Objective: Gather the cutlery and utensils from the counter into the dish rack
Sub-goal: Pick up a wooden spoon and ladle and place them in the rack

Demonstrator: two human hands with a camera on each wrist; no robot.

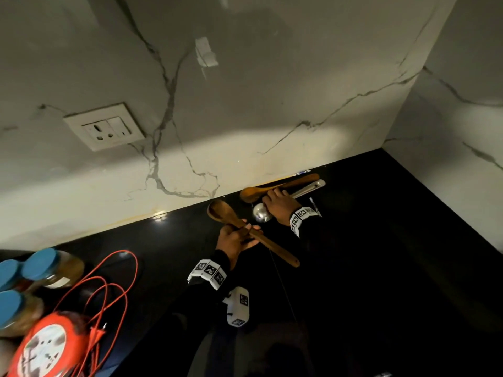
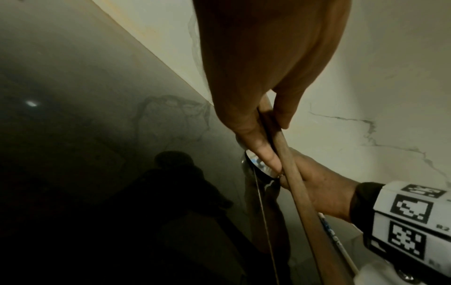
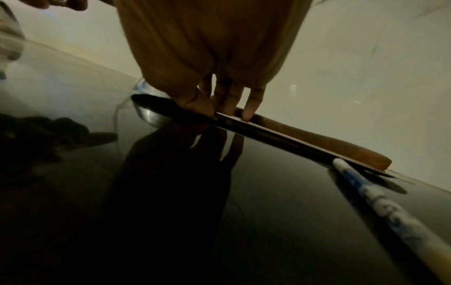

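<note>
My left hand (image 1: 239,235) grips a wooden spoon (image 1: 220,210) by the middle of its handle, above the black counter (image 1: 381,254). In the left wrist view the left hand's thumb and fingers (image 2: 261,150) close round that handle (image 2: 300,202). Against the wall, my right hand (image 1: 277,201) reaches down onto a steel ladle (image 1: 261,213) that lies on the counter. Its thumb and fingers (image 3: 229,104) pinch the ladle's handle (image 3: 268,135) near the bowl. A second wooden spoon (image 1: 253,193) lies just behind the ladle (image 3: 317,142). No dish rack is in view.
A thin blue-and-white stick (image 3: 380,208) lies on the counter by the ladle's handle end. Jars with blue lids (image 1: 40,265), an orange cable reel (image 1: 51,346) and its loose cord (image 1: 109,281) crowd the left. Marble walls meet in a corner at the right.
</note>
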